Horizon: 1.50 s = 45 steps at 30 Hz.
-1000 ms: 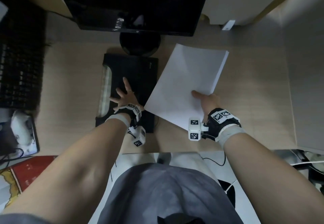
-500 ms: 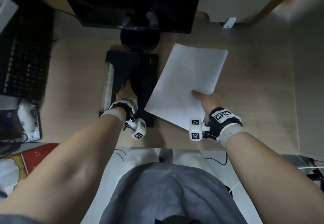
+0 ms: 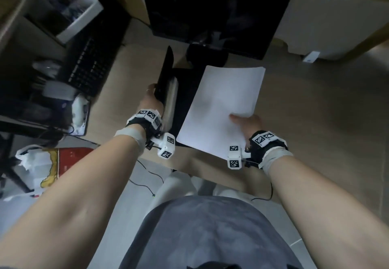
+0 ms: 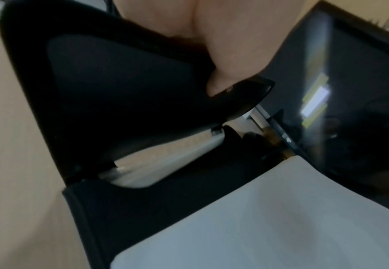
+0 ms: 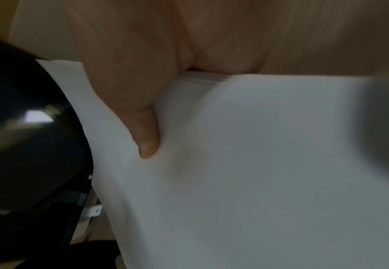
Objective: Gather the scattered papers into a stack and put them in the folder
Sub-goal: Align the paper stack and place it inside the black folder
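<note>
A black folder lies on the desk below the monitor, its front cover lifted nearly upright. My left hand grips that cover's edge; the left wrist view shows my thumb on the black cover with the silvery spine clip below. My right hand pinches a stack of white papers at its near right edge, thumb on top, held over the folder's right side. In the right wrist view the thumb presses the white stack, several sheet edges showing.
A monitor and its stand rise just behind the folder. A black keyboard and clutter fill the left. A white tag lies at the back right. Bare wooden desk spreads to the right.
My left hand went from lying flat on the shut folder to gripping its cover and swinging it up open. The papers stayed in my right hand, drifting slightly left over the folder.
</note>
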Tool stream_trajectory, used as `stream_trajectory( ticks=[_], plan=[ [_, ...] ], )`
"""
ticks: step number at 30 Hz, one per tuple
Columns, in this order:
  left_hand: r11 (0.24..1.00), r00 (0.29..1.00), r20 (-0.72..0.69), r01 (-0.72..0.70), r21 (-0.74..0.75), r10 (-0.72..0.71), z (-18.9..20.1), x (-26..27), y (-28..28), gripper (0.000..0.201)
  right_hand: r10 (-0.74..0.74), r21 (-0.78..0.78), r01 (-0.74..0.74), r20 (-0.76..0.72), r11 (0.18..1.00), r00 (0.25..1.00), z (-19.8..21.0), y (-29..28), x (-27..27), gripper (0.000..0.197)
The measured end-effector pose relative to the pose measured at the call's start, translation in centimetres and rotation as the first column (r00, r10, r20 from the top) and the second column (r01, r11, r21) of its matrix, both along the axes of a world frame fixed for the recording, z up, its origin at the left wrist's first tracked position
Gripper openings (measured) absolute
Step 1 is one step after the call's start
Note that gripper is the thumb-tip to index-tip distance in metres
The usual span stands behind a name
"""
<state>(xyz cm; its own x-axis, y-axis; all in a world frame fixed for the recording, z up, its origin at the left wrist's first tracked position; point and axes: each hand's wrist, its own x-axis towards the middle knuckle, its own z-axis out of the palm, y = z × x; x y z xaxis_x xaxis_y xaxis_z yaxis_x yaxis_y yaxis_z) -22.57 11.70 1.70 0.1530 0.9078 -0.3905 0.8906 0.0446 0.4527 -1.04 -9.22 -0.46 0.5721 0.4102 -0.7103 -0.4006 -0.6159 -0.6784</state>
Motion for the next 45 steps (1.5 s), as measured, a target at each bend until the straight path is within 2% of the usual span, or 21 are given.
stream_trajectory(
  ticks=[3,5,8,11,12,14,15,17,20,22,24,26,27,28,31,34,36,38,41,43,45],
  plan=[
    [0.986,0.992,0.045,-0.124,0.113,0.119,0.7,-2.8,1.4,0.062,0.065,-0.017,-0.064,0.028,0.998,0.998,0.7,2.7,-2.2,0.027],
    [0.971,0.992,0.039,-0.123,0.203,0.118,0.7,-4.5,2.6,0.062,0.090,-0.023,-0.089,0.046,0.996,0.995,0.8,4.4,-3.9,0.030],
    [0.962,0.998,-0.065,0.011,0.274,0.007,-0.3,-6.8,4.1,0.062,0.116,-0.056,-0.113,0.054,0.992,0.992,0.5,7.0,-6.5,0.038],
    [0.924,0.954,-0.292,0.173,0.341,-0.071,-1.6,-9.0,5.4,0.050,0.078,-0.074,-0.073,0.070,0.995,0.995,-0.1,9.5,-9.1,0.055],
    [0.931,0.935,-0.335,0.222,0.290,-0.119,-2.0,-9.6,6.2,0.047,0.068,-0.079,-0.061,0.083,0.995,0.994,-0.2,10.4,-9.9,0.056],
    [0.968,0.915,-0.339,0.246,0.041,-0.218,-2.7,-10.7,8.0,0.053,0.049,-0.092,-0.040,0.103,0.995,0.993,-0.5,12.0,-11.2,0.052],
    [0.966,0.909,-0.325,0.243,-0.092,-0.259,-3.2,-11.1,8.9,0.059,0.044,-0.097,-0.034,0.103,0.995,0.994,-0.5,12.7,-11.8,0.050],
    [0.946,0.937,-0.229,0.207,-0.249,-0.265,-4.1,-11.5,10.1,0.064,0.029,-0.098,-0.020,0.101,0.995,0.994,-0.6,13.8,-12.6,0.046],
    [0.916,0.976,-0.049,0.180,-0.358,-0.211,-5.1,-11.5,10.7,0.052,-0.006,-0.094,0.015,0.089,0.995,0.996,-0.9,14.5,-13.3,0.043],
    [0.890,0.988,0.026,0.146,-0.432,-0.149,-5.4,-11.1,11.0,0.051,-0.031,-0.097,0.040,0.091,0.994,0.995,-1.3,14.6,-13.4,0.045],
    [0.842,0.995,0.091,0.077,-0.534,-0.033,-5.2,-10.4,11.5,0.070,-0.040,-0.095,0.047,0.076,0.994,0.996,-1.5,14.7,-13.4,0.044],
    [0.749,0.980,0.136,-0.019,-0.662,0.145,-4.9,-9.9,12.0,0.093,-0.038,-0.090,0.041,0.043,0.995,0.998,-1.6,15.0,-13.4,0.039],
    [0.711,0.969,0.164,-0.016,-0.703,0.183,-4.7,-9.7,12.1,0.092,-0.031,-0.078,0.032,0.018,0.996,0.999,-1.8,15.2,-13.4,0.036],
    [0.690,0.967,0.185,0.012,-0.723,0.178,-4.7,-9.7,12.2,0.087,-0.019,-0.065,0.019,0.000,0.998,1.000,-2.0,15.5,-13.4,0.036],
    [0.687,0.992,0.103,0.021,-0.726,0.079,-5.0,-10.1,12.4,0.089,0.054,-0.075,-0.056,-0.021,0.996,0.998,-2.9,17.0,-13.5,0.045],
    [0.721,0.997,-0.001,-0.056,-0.690,0.076,-5.8,-10.9,12.5,0.083,0.165,-0.052,-0.168,-0.043,0.985,0.985,-4.2,18.9,-13.9,0.035],
    [0.706,0.991,-0.099,-0.133,-0.696,0.090,-6.3,-11.4,12.6,0.099,0.226,-0.054,-0.229,-0.044,0.972,0.973,-4.9,19.8,-14.1,0.029],
    [0.730,0.986,-0.118,-0.169,-0.662,0.121,-7.1,-11.9,12.6,0.107,0.260,-0.073,-0.261,-0.019,0.963,0.965,-5.6,20.6,-14.0,0.039],
    [0.739,0.960,-0.012,-0.224,-0.635,0.281,-8.0,-12.8,12.3,0.100,0.304,-0.135,-0.306,-0.037,0.942,0.952,-6.9,21.3,-14.0,0.065],
    [0.696,0.964,-0.013,-0.202,-0.690,0.267,-8.0,-12.8,12.3,0.090,0.344,-0.168,-0.347,-0.048,0.923,0.938,-7.4,21.7,-14.4,0.066],
    [0.652,0.974,-0.076,-0.200,-0.732,0.214,-7.5,-12.3,12.6,0.079,0.380,-0.186,-0.380,-0.041,0.906,0.924,-7.7,22.0,-14.9,0.064]
  ],
)
